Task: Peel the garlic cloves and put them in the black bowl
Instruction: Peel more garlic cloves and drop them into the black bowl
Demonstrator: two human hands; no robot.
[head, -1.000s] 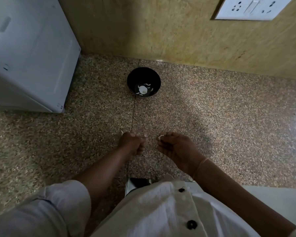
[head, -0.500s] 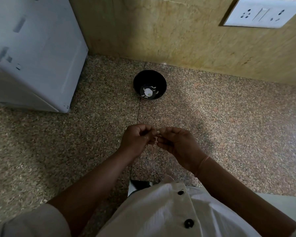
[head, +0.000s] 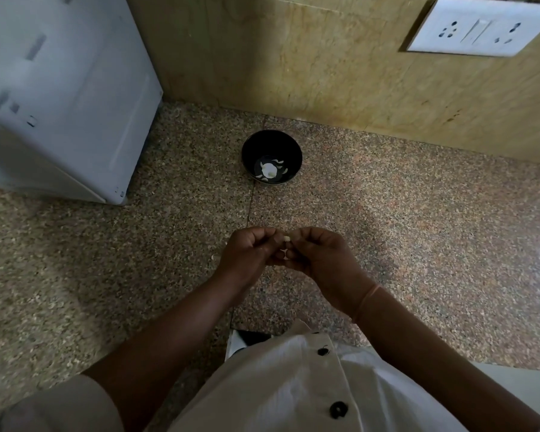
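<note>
A small pale garlic clove (head: 286, 238) shows between the fingertips of both hands, above the speckled stone counter. My left hand (head: 249, 251) and my right hand (head: 319, 251) meet fingertip to fingertip, and each pinches the clove. Most of the clove is hidden by the fingers. The black bowl (head: 252, 148) stands farther back near the wall, well apart from my hands. Pale garlic pieces (head: 268, 169) lie at its bottom.
A white appliance (head: 60, 98) stands at the back left on the counter. A yellowish stone wall rises behind the bowl, with a white socket plate (head: 480, 26) at the upper right. A small pale scrap (head: 213, 256) lies on the counter left of my left hand.
My hands were apart one second ago, each with curled fingers; they have come together and now both pinch the clove. The view has tilted slightly, so the bowl sits lower in the frame.
</note>
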